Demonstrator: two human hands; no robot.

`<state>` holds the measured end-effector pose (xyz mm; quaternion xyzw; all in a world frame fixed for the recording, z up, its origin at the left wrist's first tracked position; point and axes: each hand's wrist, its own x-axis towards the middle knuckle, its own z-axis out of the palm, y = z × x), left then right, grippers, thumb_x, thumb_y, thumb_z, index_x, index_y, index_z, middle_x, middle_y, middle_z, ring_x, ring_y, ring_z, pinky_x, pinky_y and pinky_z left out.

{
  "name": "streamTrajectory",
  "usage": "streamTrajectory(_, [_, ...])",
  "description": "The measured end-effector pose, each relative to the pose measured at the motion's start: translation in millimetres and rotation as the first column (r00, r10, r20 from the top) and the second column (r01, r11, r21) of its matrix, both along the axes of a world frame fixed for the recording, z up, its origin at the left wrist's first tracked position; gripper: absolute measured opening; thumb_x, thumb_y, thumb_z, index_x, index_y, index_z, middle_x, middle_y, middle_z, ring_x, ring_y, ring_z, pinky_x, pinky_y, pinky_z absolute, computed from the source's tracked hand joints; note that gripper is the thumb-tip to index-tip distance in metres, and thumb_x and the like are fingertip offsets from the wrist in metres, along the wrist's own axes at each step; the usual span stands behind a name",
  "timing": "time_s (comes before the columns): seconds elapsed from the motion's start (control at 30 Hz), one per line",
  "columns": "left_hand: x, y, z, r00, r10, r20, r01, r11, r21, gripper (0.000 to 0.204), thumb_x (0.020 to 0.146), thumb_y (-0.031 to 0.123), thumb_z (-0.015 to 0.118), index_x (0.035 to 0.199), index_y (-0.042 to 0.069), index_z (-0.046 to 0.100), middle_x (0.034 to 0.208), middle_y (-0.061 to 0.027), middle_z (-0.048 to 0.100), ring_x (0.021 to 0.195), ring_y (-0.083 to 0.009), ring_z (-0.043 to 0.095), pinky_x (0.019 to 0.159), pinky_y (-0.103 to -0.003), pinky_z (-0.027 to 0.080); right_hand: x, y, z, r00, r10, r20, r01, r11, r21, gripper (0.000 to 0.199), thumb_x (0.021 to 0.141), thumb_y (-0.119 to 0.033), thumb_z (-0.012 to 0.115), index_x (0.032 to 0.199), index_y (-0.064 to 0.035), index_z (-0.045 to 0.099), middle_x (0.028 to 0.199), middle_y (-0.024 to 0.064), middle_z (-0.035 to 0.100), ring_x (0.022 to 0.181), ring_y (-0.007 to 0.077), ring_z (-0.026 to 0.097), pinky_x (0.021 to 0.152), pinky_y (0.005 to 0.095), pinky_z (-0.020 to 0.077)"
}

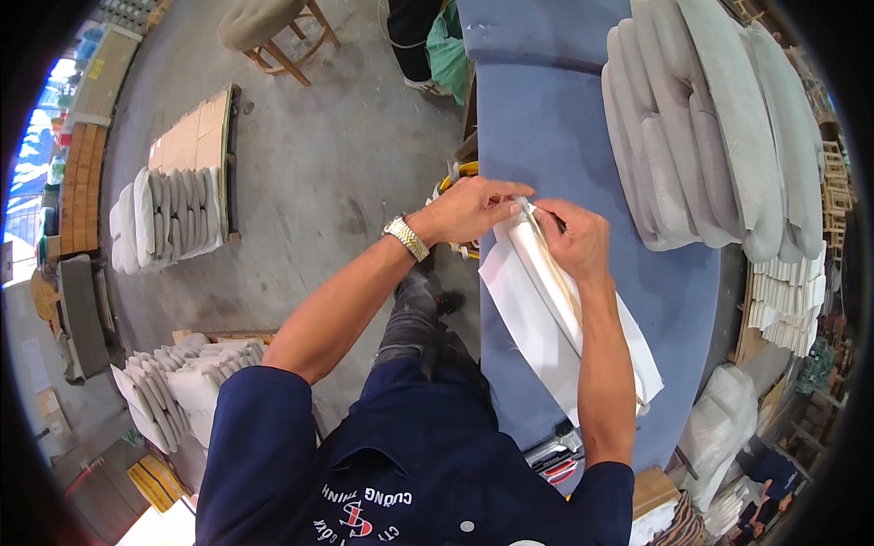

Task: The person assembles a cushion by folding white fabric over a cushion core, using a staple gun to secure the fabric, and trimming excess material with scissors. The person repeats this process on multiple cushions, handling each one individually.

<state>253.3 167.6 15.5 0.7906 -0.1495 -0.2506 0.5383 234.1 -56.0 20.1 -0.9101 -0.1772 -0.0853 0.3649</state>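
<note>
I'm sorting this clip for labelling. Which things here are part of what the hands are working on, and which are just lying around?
In hand:
- white fabric cover, pinched at its top end by the left hand and right hand
- blue table it lies on

Lying about:
- grey cushions stacked on the table
- cushion stacks on the floor
- wooden stool

Bright, even daylight, strongest from the blown-out opening far left of my table (564,136). Shadows soft, only a faint dark patch on the floor (337,173) beside the table. Heavy fisheye: table edges bow, corners black out. Centre sharp, rim smeared and softer.
</note>
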Motion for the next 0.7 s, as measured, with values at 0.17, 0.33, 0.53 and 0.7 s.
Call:
streamTrajectory(0.17, [0, -4, -4, 1.0, 0.015, 0.009, -0.015, 1.0, -0.007, 0.04, 0.104, 0.018, 0.061, 0.143, 0.009, 0.065, 0.09, -0.0076, 0.07, 0.079, -0.0135, 0.058, 0.078, -0.031, 0.052, 2, 0, -2, 1.0, -0.012, -0.016, 0.012, 1.0, 0.02, 0.006, 0.088, -0.013, 0.074, 0.091, -0.0092, 0.079, 0.084, 0.0096, 0.077, 0.067, 0.0287, 0.072, 0.061, 0.036, 0.0548])
streamTrajectory(0.33, [-6, -4, -5, 0.999, 0.036, -0.033, -0.037, 0.999, -0.031, 0.041, 0.103, 0.018, 0.06, 0.143, 0.008, 0.064, 0.092, -0.0095, 0.072, 0.082, -0.0128, 0.061, 0.08, -0.032, 0.053, 2, 0, -6, 0.982, -0.056, -0.178, 0.068, 0.996, 0.064, 0.009, 0.086, -0.015, 0.077, 0.092, -0.0089, 0.08, 0.079, 0.0096, 0.076, 0.064, 0.0256, 0.071, 0.06, 0.0346, 0.0532])
streamTrajectory(0.53, [-4, 12, 11, 0.991, -0.098, 0.095, 0.079, 0.98, 0.184, 0.043, 0.099, 0.02, 0.065, 0.14, 0.008, 0.067, 0.089, -0.0113, 0.072, 0.078, -0.0126, 0.061, 0.076, -0.032, 0.052, 3, 4, -9, 0.891, 0.018, -0.454, 0.1, 0.967, 0.235, 0.016, 0.083, -0.021, 0.083, 0.091, -0.0075, 0.081, 0.076, 0.0074, 0.077, 0.067, 0.0145, 0.071, 0.064, 0.0321, 0.0536])
streamTrajectory(0.7, [-9, 10, 37, 0.979, -0.194, 0.057, 0.166, 0.932, 0.322, 0.042, 0.094, 0.026, 0.071, 0.132, 0.007, 0.072, 0.089, -0.0123, 0.074, 0.069, -0.0127, 0.057, 0.068, -0.032, 0.051, -11, 6, -3, 0.831, 0.082, -0.55, 0.083, 0.959, 0.269, 0.021, 0.081, -0.025, 0.084, 0.091, -0.0072, 0.08, 0.082, 0.0084, 0.078, 0.075, 0.02, 0.073, 0.071, 0.035, 0.0553])
